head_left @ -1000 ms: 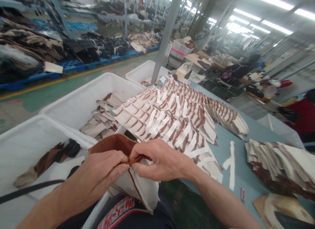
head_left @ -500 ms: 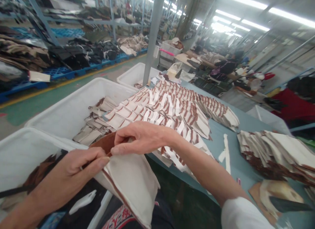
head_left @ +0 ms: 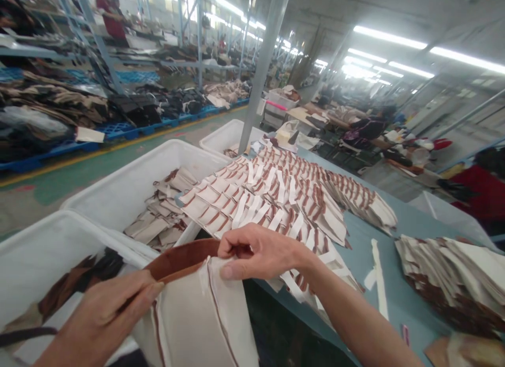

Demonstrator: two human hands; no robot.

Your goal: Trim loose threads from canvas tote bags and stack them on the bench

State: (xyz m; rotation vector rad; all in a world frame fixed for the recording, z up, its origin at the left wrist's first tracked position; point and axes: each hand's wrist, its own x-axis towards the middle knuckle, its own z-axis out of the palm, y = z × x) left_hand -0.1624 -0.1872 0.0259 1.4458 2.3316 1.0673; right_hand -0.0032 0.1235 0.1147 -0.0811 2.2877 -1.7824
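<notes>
Both hands grip the top edge of a cream fabric pouch-like piece (head_left: 193, 314) with brown trim along its seams. My left hand (head_left: 106, 304) pinches its left corner between thumb and fingers. On the upper right edge, my right hand (head_left: 256, 251) closes with thumb in front and fingers curled behind. Between the hands the brown inner side (head_left: 183, 259) of the piece shows, the opening spread apart. The lower end of the piece runs out of the picture. Beyond it, rows of similar cream and brown pieces (head_left: 221, 193) overlap on the blue-grey table (head_left: 359, 220).
White plastic bins (head_left: 118, 177) stand left of the table, holding more pieces. A thick stack of cream pieces (head_left: 453, 277) lies at the right, near a white strip (head_left: 379, 277). A metal post (head_left: 260, 72) rises by the table's far left corner. Loaded shelves (head_left: 158, 57) line the aisle.
My hands have moved apart along the top edge, the right one farther right, and the brown opening is wider. The piece has turned, showing a seam down its front. The camera view has shifted.
</notes>
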